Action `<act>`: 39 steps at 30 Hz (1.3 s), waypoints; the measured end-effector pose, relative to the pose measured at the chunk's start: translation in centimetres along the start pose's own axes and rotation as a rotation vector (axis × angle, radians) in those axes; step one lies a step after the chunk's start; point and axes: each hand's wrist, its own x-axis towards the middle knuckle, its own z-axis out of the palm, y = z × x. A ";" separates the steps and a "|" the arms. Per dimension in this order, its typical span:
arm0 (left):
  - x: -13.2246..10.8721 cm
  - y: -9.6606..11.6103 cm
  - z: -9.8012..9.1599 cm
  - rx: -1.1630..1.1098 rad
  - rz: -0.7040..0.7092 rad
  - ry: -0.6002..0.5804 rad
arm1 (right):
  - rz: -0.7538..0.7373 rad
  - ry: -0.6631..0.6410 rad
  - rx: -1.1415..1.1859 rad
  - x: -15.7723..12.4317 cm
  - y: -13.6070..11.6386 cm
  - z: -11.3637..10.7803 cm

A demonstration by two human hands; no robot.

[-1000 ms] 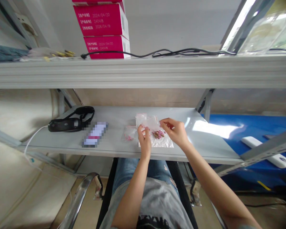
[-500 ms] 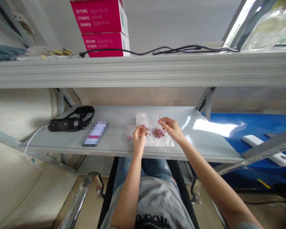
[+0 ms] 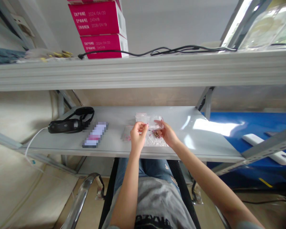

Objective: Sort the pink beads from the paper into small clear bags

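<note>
Just inside the front edge of a glossy pale grey desk (image 3: 116, 121), slightly right of its middle, two bare hands hold a small, clear, flat plastic bag (image 3: 152, 121) between them. The left hand (image 3: 137, 136) has thumb and finger pinched narrow at the bag's left side; whether it also grips a pink piece is too small to tell. The right hand (image 3: 169, 135) holds the opposite side, its fingers showing through the film. Below, a crinkled white plastic sheet (image 3: 154, 142) reaches toward the front edge, bearing a partly hidden pile of pink and gold-brown bits (image 3: 156, 134). Toward the back edge lies a second clear bag (image 3: 141, 116); left of the left hand, another clear bag with pink pieces (image 3: 127, 135). Thin film likely slips and clings, so a light pinch at the very edges, level and low over the sheet, should serve best, fingers clear of the loose pile.
</note>
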 end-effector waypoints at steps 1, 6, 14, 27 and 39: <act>0.0 0.4 0.0 0.021 0.023 -0.029 | 0.030 -0.015 0.051 0.1 0.1 0.0; -0.8 1.3 0.1 0.063 0.113 -0.143 | 0.157 -0.033 0.331 0.8 0.8 -0.5; -1.5 1.1 0.4 0.143 0.261 -0.181 | 0.236 -0.083 0.575 0.9 1.5 -1.1; -0.3 2.2 0.2 0.352 0.309 -0.186 | 0.323 -0.171 0.547 0.5 2.1 -0.6; 2.6 2.5 1.8 0.250 0.220 -0.242 | 0.401 -0.250 0.742 0.7 1.9 -1.4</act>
